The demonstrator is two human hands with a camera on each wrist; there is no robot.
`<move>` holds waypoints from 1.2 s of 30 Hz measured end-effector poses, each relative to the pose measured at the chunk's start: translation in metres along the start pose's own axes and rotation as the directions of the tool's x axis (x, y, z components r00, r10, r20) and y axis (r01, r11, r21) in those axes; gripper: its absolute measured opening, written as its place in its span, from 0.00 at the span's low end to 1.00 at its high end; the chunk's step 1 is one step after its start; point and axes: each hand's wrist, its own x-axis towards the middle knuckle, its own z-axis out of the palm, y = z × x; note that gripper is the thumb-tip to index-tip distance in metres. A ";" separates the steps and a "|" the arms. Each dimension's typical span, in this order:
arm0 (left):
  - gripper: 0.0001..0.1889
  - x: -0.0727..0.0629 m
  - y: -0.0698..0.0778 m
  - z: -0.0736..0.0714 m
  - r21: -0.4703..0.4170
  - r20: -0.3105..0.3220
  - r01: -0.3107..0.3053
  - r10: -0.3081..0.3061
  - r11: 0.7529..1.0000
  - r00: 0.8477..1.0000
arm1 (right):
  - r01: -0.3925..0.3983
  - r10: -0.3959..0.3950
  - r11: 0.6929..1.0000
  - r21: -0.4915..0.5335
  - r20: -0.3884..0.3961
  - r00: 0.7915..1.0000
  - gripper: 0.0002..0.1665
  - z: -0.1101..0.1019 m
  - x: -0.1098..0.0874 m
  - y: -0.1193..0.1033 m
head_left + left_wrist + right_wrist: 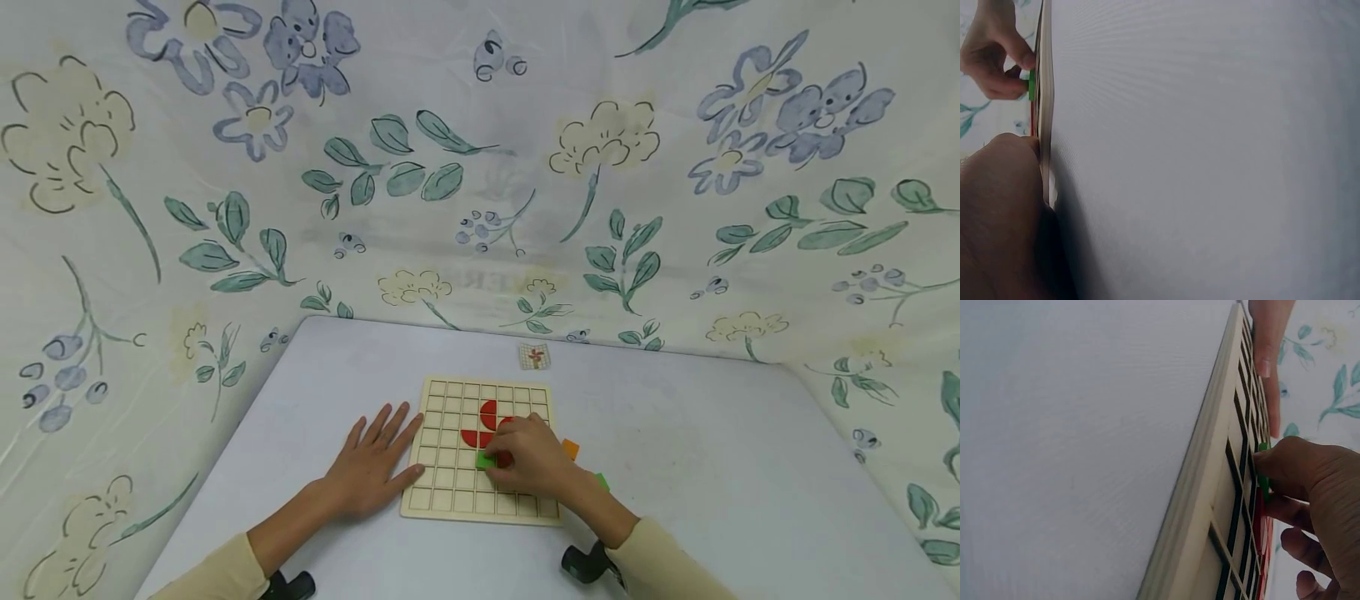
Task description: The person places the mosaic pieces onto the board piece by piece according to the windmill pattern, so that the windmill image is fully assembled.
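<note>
A wooden grid board (438,502) lies on the white table. Along its left edge rests my left hand (372,468), fingers spread and straight, thumb and fingertips at the rim. Over the middle of the grid, my right hand (534,458) pinches a green tile (485,460) between thumb and fingers. The right wrist view shows that green tile (1264,475) at the board's surface, tilted against the grid. Just above it sit several red rounded pieces (470,437) in the cells, some of them partly hidden by the right hand.
Beyond the board lies a small picture card (535,357) with a red design on a grid. Right of the board are an orange tile (571,449) and another green piece (602,481), partly covered by the right forearm. A flowered curtain (495,275) surrounds the table.
</note>
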 end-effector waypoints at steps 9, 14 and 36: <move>0.40 0.001 0.003 -0.006 0.066 0.037 0.011 -0.014 0.998 0.999 | 0.020 -0.019 0.999 -0.039 0.011 1.000 0.03 -0.002 0.000 -0.001; 0.40 0.001 0.003 -0.005 0.060 0.061 0.014 -0.017 0.998 0.998 | 0.013 -0.013 1.000 -0.015 0.002 1.000 0.02 -0.004 -0.002 -0.003; 0.41 0.002 -0.009 0.013 0.038 -0.030 -0.013 0.014 0.999 0.999 | -0.238 0.234 0.970 -0.046 -0.085 0.969 0.05 -0.027 -0.043 0.026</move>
